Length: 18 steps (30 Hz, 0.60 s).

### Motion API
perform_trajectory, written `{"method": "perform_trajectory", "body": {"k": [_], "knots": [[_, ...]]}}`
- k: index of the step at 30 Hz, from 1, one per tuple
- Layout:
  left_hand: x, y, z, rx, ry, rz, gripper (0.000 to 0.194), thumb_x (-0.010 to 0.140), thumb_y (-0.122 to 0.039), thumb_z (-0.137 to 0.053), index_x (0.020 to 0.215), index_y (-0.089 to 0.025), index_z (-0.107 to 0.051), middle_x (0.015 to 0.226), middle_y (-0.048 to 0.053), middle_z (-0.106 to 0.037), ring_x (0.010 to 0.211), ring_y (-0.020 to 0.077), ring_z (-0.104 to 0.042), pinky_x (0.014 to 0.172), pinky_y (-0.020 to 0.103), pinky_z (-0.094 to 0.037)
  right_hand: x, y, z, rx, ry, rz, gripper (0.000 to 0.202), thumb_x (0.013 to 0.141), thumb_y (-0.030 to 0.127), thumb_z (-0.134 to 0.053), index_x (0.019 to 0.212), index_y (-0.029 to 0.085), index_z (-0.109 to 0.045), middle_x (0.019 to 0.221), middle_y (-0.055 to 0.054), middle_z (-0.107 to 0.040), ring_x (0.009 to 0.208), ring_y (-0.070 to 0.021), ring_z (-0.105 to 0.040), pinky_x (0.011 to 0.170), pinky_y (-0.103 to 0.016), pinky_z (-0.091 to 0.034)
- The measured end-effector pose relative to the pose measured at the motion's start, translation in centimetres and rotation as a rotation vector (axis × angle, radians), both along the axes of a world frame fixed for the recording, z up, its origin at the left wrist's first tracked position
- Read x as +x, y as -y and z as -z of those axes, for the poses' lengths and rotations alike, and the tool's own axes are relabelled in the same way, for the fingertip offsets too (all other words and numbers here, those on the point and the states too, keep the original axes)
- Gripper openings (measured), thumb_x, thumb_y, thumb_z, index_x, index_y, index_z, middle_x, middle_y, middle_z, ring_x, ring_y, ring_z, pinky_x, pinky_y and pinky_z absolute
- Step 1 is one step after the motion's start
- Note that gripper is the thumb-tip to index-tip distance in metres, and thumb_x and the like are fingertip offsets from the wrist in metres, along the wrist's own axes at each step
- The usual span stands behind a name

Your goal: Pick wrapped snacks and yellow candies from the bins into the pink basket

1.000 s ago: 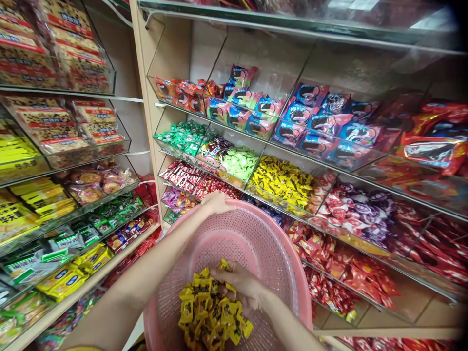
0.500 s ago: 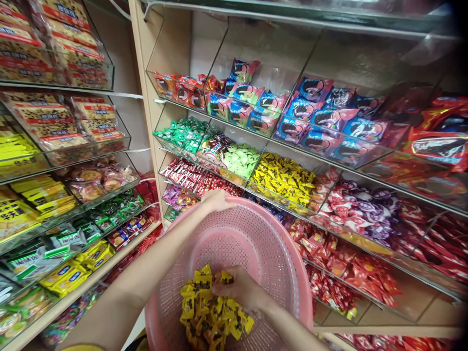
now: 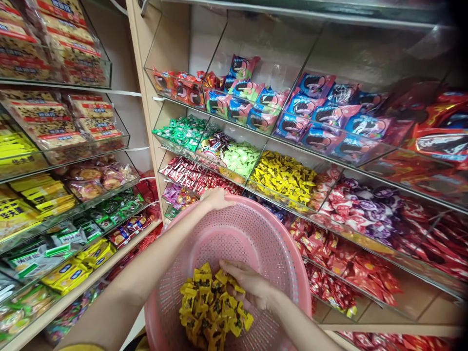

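Observation:
A pink perforated plastic basket [image 3: 292, 253] fills the lower middle of the head view, tilted with its mouth toward me. My left hand [image 3: 216, 198] is closed over its far rim. Inside lies a pile of yellow-wrapped candies [image 3: 212, 307]. At the pile's upper right is my right hand [image 3: 248, 282], its fingers curved and apart, touching the wrapped candies at its edge. Beyond the basket, similar yellow candies [image 3: 283, 180] fill a clear shelf bin.
Slanted clear bins [image 3: 226, 170] of wrapped sweets rise ahead, just past the basket's far rim. Shelves of packaged biscuits [image 3: 40, 117] stand at the left. Red-wrapped sweets [image 3: 369, 268] lie in low bins at the right.
My right hand has moved slightly up and right, and its fingers have spread from a closer grasp at the candies. My left hand stays on the rim.

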<state>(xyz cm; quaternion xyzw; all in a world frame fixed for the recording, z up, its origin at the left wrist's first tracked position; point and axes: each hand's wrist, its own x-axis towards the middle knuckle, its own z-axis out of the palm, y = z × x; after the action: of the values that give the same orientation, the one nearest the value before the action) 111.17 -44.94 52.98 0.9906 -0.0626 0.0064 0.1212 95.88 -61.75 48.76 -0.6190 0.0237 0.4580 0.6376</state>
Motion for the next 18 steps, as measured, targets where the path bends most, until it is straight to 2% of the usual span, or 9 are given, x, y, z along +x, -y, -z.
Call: {"method": "perform_trajectory", "body": {"k": [4,8,13,15,18], "knots": [[0.1,0.0,0.1,0.002,0.001,0.002,0.064,0.066,-0.077,-0.040,0.085,-0.020,-0.064,0.091,0.010,-0.069,0.083,0.0262,-0.064,0.070,0.033,-0.049,-0.2,-0.1,0.0,-0.025,-0.012,0.032,0.027,0.076,0.041,-0.053,0.085,0.017,-0.063,0.062,0.004,-0.052,0.037,-0.0035,-0.036,0.034,-0.020,-0.011],[-0.1,0.0,0.1,-0.005,0.007,0.009,0.064,0.066,-0.076,-0.041,0.087,-0.021,-0.064,0.092,0.009,-0.069,0.084,0.0263,-0.064,0.070,0.033,-0.049,-0.5,0.0,0.6,-0.037,0.176,-0.038,0.029,0.064,0.037,-0.068,0.083,0.016,-0.066,0.070,0.002,-0.058,0.043,-0.0036,-0.038,0.039,-0.020,-0.018],[-0.2,-0.1,0.1,-0.011,0.010,0.012,0.065,0.065,-0.076,-0.042,0.089,-0.020,-0.065,0.093,0.011,-0.069,0.085,0.0274,-0.063,0.071,0.035,-0.049,-1.1,0.4,1.1,-0.113,0.182,-0.038,0.040,0.053,0.046,-0.076,0.078,0.016,-0.067,0.060,0.004,-0.054,0.044,-0.0045,-0.035,0.041,-0.021,-0.019],[-0.2,0.0,0.1,-0.013,0.006,0.012,0.065,0.066,-0.076,-0.042,0.089,-0.020,-0.065,0.092,0.011,-0.069,0.084,0.0277,-0.064,0.071,0.035,-0.049,-1.7,0.4,0.9,-0.136,0.185,-0.070,0.039,0.053,0.046,-0.077,0.078,0.017,-0.068,0.064,0.003,-0.057,0.047,-0.0050,-0.038,0.044,-0.021,-0.024],[-0.2,0.0,0.1,-0.015,-0.003,0.012,0.065,0.066,-0.076,-0.041,0.088,-0.020,-0.065,0.092,0.011,-0.068,0.085,0.0276,-0.064,0.071,0.035,-0.049,-2.7,0.3,0.4,-0.146,0.212,-0.168,0.044,0.057,0.045,-0.076,0.092,0.020,-0.068,0.085,0.000,-0.063,0.063,-0.0079,-0.048,0.056,-0.022,-0.034]]}}
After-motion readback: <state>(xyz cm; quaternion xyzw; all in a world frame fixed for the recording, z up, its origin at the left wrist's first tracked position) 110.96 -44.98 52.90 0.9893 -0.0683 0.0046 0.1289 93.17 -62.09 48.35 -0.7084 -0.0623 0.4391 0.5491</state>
